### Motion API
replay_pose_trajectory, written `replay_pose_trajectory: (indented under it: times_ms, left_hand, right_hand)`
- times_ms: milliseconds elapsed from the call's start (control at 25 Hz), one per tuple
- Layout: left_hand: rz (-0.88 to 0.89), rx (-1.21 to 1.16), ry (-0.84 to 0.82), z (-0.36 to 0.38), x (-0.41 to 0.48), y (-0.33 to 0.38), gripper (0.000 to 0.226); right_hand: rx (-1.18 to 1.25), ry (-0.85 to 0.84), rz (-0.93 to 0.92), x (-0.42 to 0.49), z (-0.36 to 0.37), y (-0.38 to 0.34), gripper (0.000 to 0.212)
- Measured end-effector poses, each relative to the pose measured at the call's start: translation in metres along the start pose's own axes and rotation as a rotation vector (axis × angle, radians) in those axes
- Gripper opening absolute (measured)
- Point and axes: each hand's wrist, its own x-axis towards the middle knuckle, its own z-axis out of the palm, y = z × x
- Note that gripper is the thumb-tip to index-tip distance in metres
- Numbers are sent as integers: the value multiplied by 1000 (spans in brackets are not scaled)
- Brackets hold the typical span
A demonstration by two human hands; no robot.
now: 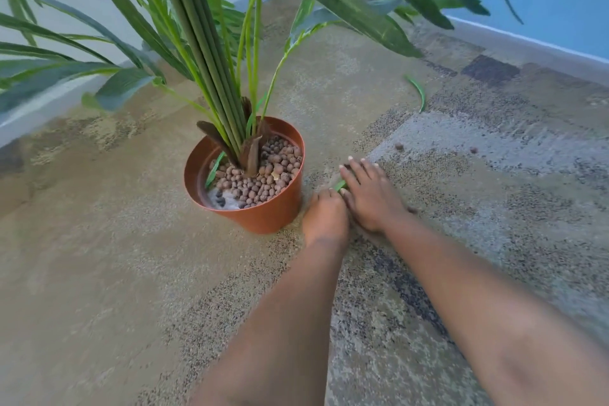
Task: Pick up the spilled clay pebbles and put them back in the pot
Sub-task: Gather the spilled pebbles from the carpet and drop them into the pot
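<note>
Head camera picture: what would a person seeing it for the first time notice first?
First, the orange pot left of centre on the carpet, with tall green stems and brown clay pebbles inside. Next, the left hand and right hand, pressed together on the carpet just right of the pot. A few stray pebbles lie beyond the hands.

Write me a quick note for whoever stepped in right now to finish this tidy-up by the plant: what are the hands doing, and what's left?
Left hand: on the carpet beside the pot, fingers curled under; what it holds is hidden.
Right hand: flat on the carpet, fingers spread, touching a green leaf scrap.
Done: most clay pebbles are in the pot, though a pale patch shows at its front.
Left: stray pebbles on the carpet at and. A fallen leaf lies further off.
</note>
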Motion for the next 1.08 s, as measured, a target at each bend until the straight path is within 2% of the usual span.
replay_pose_trajectory:
  times_ms: [80, 240, 360, 480, 560, 640, 720, 800, 840, 880, 960, 1080]
  left_hand:
    - [-15, -27, 25, -4, -4, -2, 24]
    - [-118, -117, 63, -15, -16, 2, 17]
    - [-145, -294, 281, -41, -31, 12, 21]
    - [-164, -275, 568, -83, -37, 4, 21]
    - [-98, -282, 695, -115, -36, -5, 20]
    - [-35, -256, 656, -139, -30, -13, 19]
    - [-115, -225, 485, -149, -21, -26, 20]
    - [-255, -185, 332, -148, -19, -45, 23]
    - [-284, -170, 315, -145, -22, -54, 27]
    - [-285, -173, 343, -143, -26, -61, 30]
    - [-289, -233, 456, -139, -35, -69, 31]
    - [-410, -292, 567, -133, -38, -79, 24]
  right_hand:
    - [11, 22, -2, 0, 0, 0, 50]
    - [4, 190, -8, -17, -5, 13, 31]
    - [-38, 226, 47, -28, -12, 24, 23]
    - [-229, 131, 25, -33, -17, 22, 27]
    - [-307, 68, -2, -35, -19, 21, 26]
    - [-255, -24, 15, -34, -22, 19, 20]
    - [-157, -28, 75, -36, -23, 15, 18]
    - [147, 80, 236, -34, -40, 10, 26]
    - [344, 126, 265, -30, -60, 3, 32]
    - [486, 202, 244, -23, -83, -8, 36]
    - [574, 319, 56, -7, -133, -44, 34]
    - [363, 228, -235, 16, -171, -109, 20]
